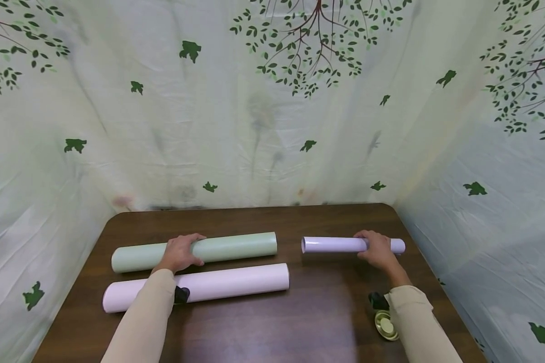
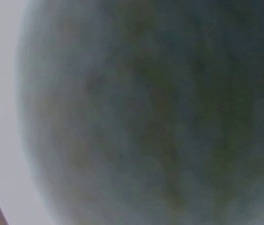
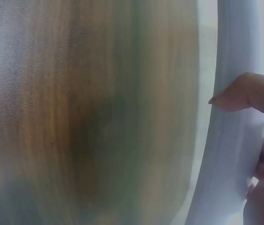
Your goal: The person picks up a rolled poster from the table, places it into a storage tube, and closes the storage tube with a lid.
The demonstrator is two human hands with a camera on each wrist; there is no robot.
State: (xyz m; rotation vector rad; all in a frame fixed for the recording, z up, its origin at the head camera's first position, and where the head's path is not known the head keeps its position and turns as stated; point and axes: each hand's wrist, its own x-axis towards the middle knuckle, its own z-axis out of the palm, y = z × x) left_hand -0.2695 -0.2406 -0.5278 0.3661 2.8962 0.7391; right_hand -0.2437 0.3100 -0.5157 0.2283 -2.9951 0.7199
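Note:
My left hand (image 1: 180, 253) grips a pale green paper roll (image 1: 238, 247) around its middle, thumb on the near side and fingers over the far side. Nearer to me lies a thicker pale pink roll (image 1: 240, 282), with my left forearm crossing over it. At the right, my right hand (image 1: 376, 248) holds a thin, glossy lavender roll (image 1: 331, 245) near its right end. Its open left end shows in the head view, with a shadow under it. The right wrist view has the thumb (image 3: 235, 96) lying across this roll (image 3: 237, 42). A blurred close surface fills most of the left wrist view.
A small round brass-coloured object (image 1: 385, 325) rests beside my right sleeve (image 1: 411, 312). Brown wood-grain table (image 1: 272, 333) spreads beneath everything. Leaf-printed pale curtains (image 1: 254, 151) hang right behind its far edge and along both sides.

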